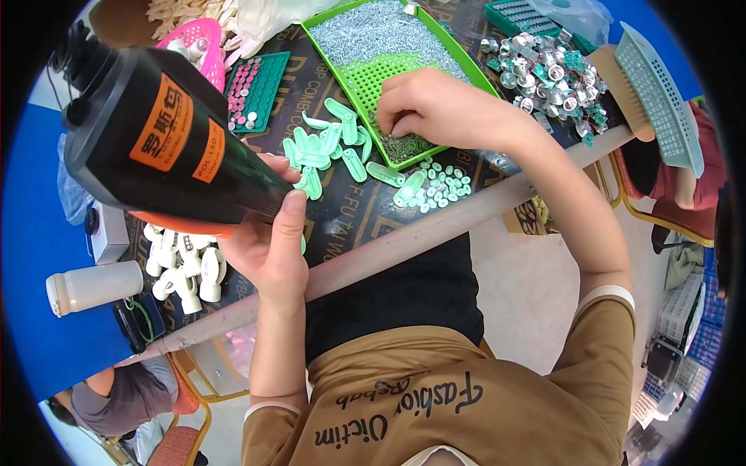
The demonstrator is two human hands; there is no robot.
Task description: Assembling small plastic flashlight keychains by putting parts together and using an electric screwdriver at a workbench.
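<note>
Your left hand point(268, 252) has its grip wrapped around the narrower end of a black power tool point(132, 140), with the thumb along its near side and fingertips showing past its far side. The tool leans across the left of the view, close to the camera, two orange labels on its body.

Your right hand point(447, 113) reaches into the near end of a bright green tray point(365, 81). Its fingers bend down over a small patch of dark screws point(408, 147); you have the grip curled, but I cannot tell whether it pinches one. Silver screws point(373, 31) cover the far part of the tray.

Between your hands, mint-green casings point(315, 147) lie in a loose pile on the dark worktop point(342, 217), near your left fingertips. Just beside the tray's near corner sits a cluster of small oval pieces point(447, 186) in pale green.

White fittings point(186, 264) are heaped to the left of your left wrist, with a pale bottle point(97, 287) lying beyond them. Right of the tray, a mound of shiny silver parts point(552, 74) rests near the worktop's edge.
</note>
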